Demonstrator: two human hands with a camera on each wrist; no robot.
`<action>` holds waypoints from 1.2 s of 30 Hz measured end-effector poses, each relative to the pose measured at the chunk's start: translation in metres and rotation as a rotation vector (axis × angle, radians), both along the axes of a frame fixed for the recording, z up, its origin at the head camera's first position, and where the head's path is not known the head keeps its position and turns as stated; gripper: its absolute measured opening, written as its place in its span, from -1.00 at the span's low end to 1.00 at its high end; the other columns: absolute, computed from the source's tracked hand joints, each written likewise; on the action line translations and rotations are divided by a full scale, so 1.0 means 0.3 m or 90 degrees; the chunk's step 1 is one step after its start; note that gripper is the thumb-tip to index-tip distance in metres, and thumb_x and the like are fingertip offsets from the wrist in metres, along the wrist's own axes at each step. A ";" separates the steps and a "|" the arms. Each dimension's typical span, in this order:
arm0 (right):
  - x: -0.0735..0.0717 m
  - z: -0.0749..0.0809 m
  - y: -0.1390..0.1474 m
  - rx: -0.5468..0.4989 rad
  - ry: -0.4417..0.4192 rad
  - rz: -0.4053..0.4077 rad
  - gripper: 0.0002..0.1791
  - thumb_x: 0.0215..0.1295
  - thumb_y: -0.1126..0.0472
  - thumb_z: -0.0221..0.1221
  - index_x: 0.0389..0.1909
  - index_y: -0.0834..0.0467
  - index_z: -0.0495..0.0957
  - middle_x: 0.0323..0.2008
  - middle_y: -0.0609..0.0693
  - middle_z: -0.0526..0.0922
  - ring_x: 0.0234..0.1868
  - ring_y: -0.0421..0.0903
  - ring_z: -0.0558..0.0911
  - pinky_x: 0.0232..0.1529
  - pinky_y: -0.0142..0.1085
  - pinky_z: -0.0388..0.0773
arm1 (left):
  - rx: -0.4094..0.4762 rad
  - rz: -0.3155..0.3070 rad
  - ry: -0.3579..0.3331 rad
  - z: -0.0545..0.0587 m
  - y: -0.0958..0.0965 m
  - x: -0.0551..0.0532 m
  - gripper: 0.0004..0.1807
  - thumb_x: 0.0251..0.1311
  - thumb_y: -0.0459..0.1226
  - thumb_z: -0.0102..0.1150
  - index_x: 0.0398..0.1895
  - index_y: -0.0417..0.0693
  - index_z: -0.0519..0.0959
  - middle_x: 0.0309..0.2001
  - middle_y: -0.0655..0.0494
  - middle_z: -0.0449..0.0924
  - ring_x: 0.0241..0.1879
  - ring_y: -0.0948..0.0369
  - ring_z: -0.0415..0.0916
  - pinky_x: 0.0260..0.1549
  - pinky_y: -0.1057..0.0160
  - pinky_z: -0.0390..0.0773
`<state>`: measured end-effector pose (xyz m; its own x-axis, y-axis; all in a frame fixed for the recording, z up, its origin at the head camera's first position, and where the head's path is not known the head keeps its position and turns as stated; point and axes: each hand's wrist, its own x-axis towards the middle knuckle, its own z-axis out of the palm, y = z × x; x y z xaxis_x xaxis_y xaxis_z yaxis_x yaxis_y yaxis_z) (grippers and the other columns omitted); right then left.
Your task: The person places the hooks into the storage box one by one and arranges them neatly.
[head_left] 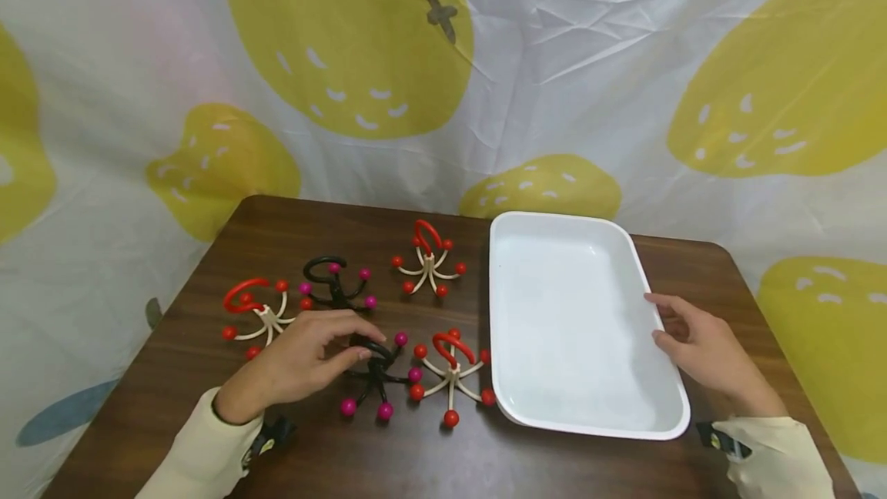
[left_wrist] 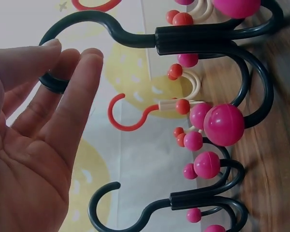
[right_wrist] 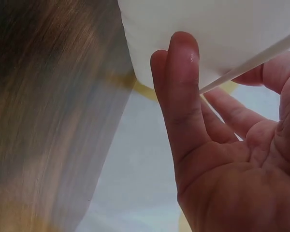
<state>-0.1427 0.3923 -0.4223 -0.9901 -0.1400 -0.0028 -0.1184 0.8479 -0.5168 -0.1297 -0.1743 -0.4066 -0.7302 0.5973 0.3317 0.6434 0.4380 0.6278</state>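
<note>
My left hand (head_left: 305, 360) pinches the curved top of a black hanger hook (head_left: 377, 370) with magenta ball tips; it stands on its splayed arms. In the left wrist view the thumb lies on the black hook's curl (left_wrist: 94, 17), with fingers behind it. On the right, my right hand (head_left: 710, 349) holds the side rim of a white tray (head_left: 568, 322). The right wrist view shows fingers (right_wrist: 183, 92) along the tray's outer wall, with the rim between them and the thumb. Close beside the held hook stands a cream hanger hook (head_left: 453, 380) with red balls.
Another black hook (head_left: 337, 295) stands behind my left hand. Two more cream-and-red hooks stand at the left (head_left: 269, 318) and at the back middle (head_left: 429, 264). The brown wooden table (head_left: 388, 460) ends against a fruit-patterned cloth (head_left: 388, 168).
</note>
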 end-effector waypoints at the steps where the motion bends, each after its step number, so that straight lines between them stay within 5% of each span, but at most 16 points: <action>1: 0.000 -0.002 0.001 -0.004 -0.002 -0.001 -0.36 0.42 0.32 0.29 0.48 0.30 0.38 0.19 0.40 0.63 0.04 0.27 0.75 -0.26 -0.34 0.70 | 0.000 0.000 0.001 0.000 -0.001 0.001 -0.69 0.29 -0.36 0.44 0.02 0.21 0.74 -0.08 0.36 0.77 -0.25 0.45 0.59 -0.31 0.28 0.65; 13: 0.002 -0.001 0.007 -0.034 -0.005 -0.006 -0.36 0.42 0.31 0.28 0.48 0.31 0.39 0.18 0.42 0.64 0.05 0.32 0.74 -0.25 -0.27 0.75 | 0.032 -0.026 0.013 0.009 -0.003 -0.004 -0.76 0.34 -0.34 0.42 -0.01 0.16 0.76 -0.15 0.34 0.78 -0.21 0.43 0.67 -0.26 0.34 0.69; 23: -0.002 -0.015 0.000 -0.040 -0.012 -0.014 -0.36 0.43 0.29 0.30 0.48 0.30 0.40 0.18 0.42 0.64 0.04 0.29 0.75 -0.25 -0.24 0.76 | 0.042 -0.004 0.057 0.017 -0.008 0.010 -0.72 0.26 -0.34 0.48 -0.03 0.21 0.78 -0.16 0.39 0.79 -0.22 0.43 0.69 -0.25 0.39 0.63; 36: 0.006 -0.014 0.003 -0.063 -0.016 -0.014 -0.37 0.45 0.28 0.29 0.49 0.28 0.41 0.22 0.39 0.64 0.06 0.26 0.74 -0.21 -0.24 0.79 | 0.047 -0.013 0.025 0.065 -0.021 0.018 -0.78 0.31 -0.31 0.44 -0.02 0.13 0.79 -0.14 0.29 0.80 -0.31 0.44 0.63 -0.39 0.34 0.63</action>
<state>-0.1409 0.3932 -0.4264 -0.9927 -0.1195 -0.0142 -0.0871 0.7951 -0.6001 -0.1244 -0.1805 -0.3872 -0.7032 0.5854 0.4036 0.6771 0.3780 0.6314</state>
